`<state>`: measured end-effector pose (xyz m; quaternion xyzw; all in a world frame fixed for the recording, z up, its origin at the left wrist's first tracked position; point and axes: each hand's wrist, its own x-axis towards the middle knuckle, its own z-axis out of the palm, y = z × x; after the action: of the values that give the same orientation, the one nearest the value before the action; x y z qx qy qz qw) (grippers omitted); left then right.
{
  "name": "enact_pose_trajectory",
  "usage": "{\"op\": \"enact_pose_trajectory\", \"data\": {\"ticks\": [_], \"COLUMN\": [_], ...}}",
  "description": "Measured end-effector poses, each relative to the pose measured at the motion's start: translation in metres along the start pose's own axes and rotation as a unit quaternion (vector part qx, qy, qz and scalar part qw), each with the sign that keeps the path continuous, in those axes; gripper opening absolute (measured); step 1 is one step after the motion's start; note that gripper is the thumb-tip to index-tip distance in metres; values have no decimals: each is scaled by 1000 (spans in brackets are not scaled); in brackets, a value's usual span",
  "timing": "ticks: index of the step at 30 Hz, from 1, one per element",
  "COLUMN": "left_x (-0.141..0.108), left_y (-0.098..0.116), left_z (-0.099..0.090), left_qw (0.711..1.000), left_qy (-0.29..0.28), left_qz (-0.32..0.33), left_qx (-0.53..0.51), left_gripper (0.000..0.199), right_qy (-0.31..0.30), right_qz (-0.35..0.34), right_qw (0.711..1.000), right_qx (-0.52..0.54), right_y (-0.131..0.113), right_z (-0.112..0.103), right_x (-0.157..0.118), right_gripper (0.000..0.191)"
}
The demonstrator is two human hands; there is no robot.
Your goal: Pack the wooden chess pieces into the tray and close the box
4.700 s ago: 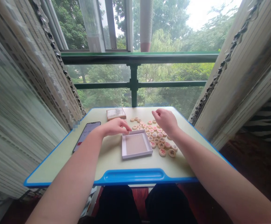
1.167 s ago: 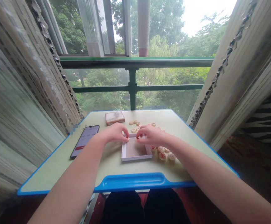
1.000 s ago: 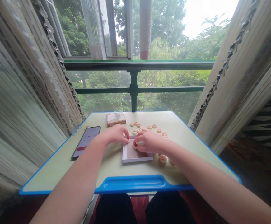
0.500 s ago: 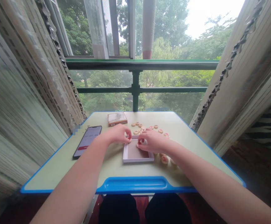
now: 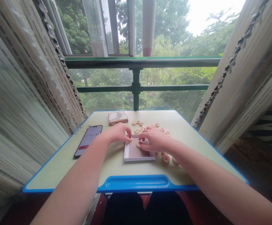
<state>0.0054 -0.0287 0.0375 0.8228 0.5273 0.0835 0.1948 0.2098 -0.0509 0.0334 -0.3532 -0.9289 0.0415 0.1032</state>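
Observation:
A shallow white box (image 5: 139, 158) with a brown inside lies on the pale table (image 5: 112, 168). At its back left corner my left hand (image 5: 121, 132) pinches a round wooden piece (image 5: 130, 139). Over the box's right half, my right hand (image 5: 152, 139) has its fingertips closed on another round piece (image 5: 138, 144), low above or on the box floor. Several wooden pieces with red markings lie behind the box and to its right, one of them a red-marked piece (image 5: 166, 158) near my right wrist. My right hand hides part of the box's right side.
At the left lies a phone (image 5: 88, 140) showing a timer. A flat decorated box (image 5: 118, 118) is at the table's back. A blue tray edge (image 5: 136, 183) runs along the front. Curtains hang on both sides, and a green railing (image 5: 103, 89) stands beyond the table.
The whole view has shifted slightly. Both hands stay nearly where they were over the white box, each with its piece.

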Motion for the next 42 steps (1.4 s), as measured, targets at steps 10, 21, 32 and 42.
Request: {"op": "enact_pose_trajectory", "data": {"ticks": [10, 21, 32, 42], "left_x": [-1, 3, 1, -1], "left_y": [0, -1, -1, -1], "left_z": [-1, -3, -3, -2], "left_qw": [1000, 997, 999, 999], "left_qy": [10, 71, 5, 1], "left_qz": [2, -20, 47, 11], "left_qx": [19, 7, -16, -33], "left_gripper": [22, 23, 18, 23], "right_qy": [-14, -5, 8, -3], "right_qz": [4, 4, 4, -3], "right_qw": [1000, 1000, 1000, 1000], "right_qx": [7, 10, 16, 19], "right_y": [0, -1, 0, -1], "right_z": [-2, 3, 6, 4], "right_x": [0, 3, 4, 3], "right_gripper": [25, 26, 25, 24]}}
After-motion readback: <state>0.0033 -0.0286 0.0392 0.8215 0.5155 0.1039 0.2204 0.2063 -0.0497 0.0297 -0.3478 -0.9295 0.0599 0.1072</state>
